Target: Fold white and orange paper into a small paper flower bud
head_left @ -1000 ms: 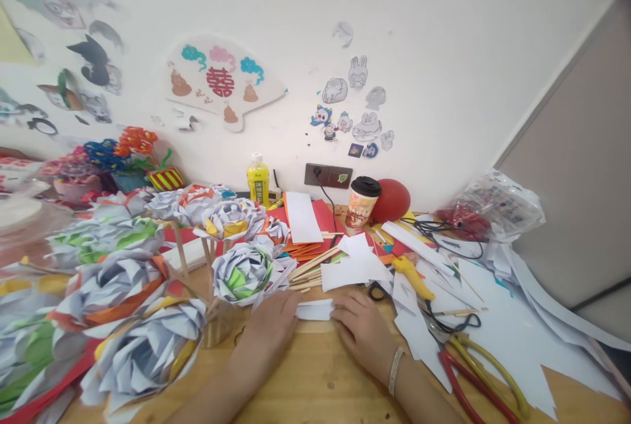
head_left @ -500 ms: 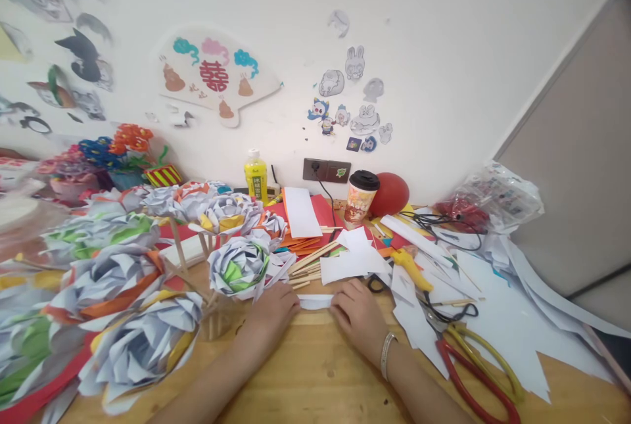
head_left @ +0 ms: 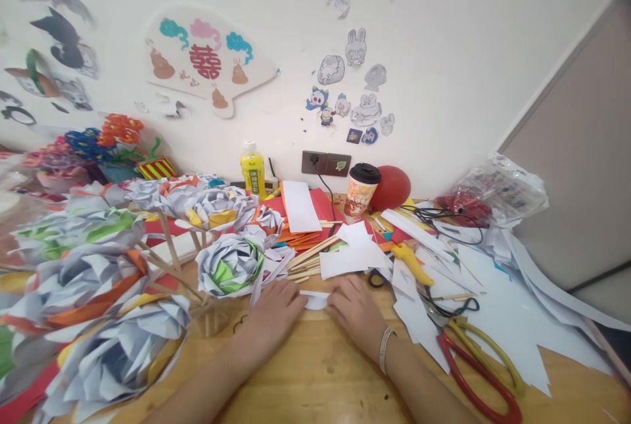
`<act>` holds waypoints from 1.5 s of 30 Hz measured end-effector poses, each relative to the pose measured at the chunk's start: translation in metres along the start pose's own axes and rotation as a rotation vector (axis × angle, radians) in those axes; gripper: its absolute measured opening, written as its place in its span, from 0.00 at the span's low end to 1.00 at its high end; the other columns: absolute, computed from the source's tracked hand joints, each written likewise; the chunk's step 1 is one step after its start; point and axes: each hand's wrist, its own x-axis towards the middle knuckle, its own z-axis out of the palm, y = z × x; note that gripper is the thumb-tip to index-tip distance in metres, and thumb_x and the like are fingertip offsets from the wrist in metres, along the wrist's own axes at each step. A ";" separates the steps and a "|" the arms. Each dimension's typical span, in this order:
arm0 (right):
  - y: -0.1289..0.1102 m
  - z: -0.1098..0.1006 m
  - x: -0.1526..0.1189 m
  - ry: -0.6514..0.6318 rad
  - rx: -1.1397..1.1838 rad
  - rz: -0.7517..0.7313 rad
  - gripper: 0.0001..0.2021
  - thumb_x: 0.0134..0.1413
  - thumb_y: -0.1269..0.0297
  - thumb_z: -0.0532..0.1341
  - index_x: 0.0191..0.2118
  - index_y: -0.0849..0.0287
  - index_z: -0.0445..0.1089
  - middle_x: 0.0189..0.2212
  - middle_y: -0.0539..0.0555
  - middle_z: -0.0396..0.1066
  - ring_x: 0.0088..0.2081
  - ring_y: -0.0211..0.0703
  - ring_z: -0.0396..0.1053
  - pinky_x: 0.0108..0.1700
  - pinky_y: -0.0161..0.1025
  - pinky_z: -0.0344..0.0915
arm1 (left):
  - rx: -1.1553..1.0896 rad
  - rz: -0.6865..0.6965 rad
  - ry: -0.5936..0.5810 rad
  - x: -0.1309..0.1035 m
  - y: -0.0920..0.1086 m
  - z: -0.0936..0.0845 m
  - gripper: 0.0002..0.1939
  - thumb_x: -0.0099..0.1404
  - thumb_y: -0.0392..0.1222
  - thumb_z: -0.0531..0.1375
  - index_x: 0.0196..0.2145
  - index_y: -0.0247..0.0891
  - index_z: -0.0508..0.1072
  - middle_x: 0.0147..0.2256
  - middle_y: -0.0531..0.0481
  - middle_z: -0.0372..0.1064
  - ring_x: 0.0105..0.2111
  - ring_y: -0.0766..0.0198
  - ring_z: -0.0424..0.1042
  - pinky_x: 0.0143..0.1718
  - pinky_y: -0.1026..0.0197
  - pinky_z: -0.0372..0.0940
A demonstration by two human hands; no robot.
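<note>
White paper strip (head_left: 315,300) lies across the worktop (head_left: 325,371), directly between the two hands. Middle section is exposed; left end runs under the fingers of the left hand (head_left: 277,307), right end under the fingers of the right hand (head_left: 352,309). Fingers on both sides bent, close together, touching the ends. Thumbs and undersides are hidden, so can't tell whether the strip is pinched or only pressed down. Bracelet (head_left: 385,349) on right wrist.

Just beyond the strip: thin wooden sticks (head_left: 308,261) in a loose bundle, plus white paper scraps (head_left: 352,254) overlapping to their right. Green-and-white folded paper flower (head_left: 231,266) near the left hand; more paper flowers (head_left: 116,352) crowd the left side.

Right of the right hand: yellow glue gun (head_left: 413,264), then scissors (head_left: 478,368) with one red and one yellow handle, partly over white sheets (head_left: 513,325).

Further back: red and orange paper with a white sheet on top (head_left: 300,207), yellow drink bottle (head_left: 253,171) to its left, black-lidded cup (head_left: 361,194) to its right. Wall socket (head_left: 325,163) behind, plug in.
</note>
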 end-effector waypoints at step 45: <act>0.005 -0.001 -0.001 -0.013 0.304 0.433 0.05 0.46 0.71 0.62 0.24 0.58 0.66 0.30 0.50 0.65 0.37 0.43 0.59 0.40 0.40 0.56 | -0.304 -0.225 -0.033 0.010 -0.004 -0.002 0.08 0.61 0.37 0.53 0.27 0.37 0.70 0.29 0.48 0.68 0.33 0.60 0.65 0.33 0.60 0.59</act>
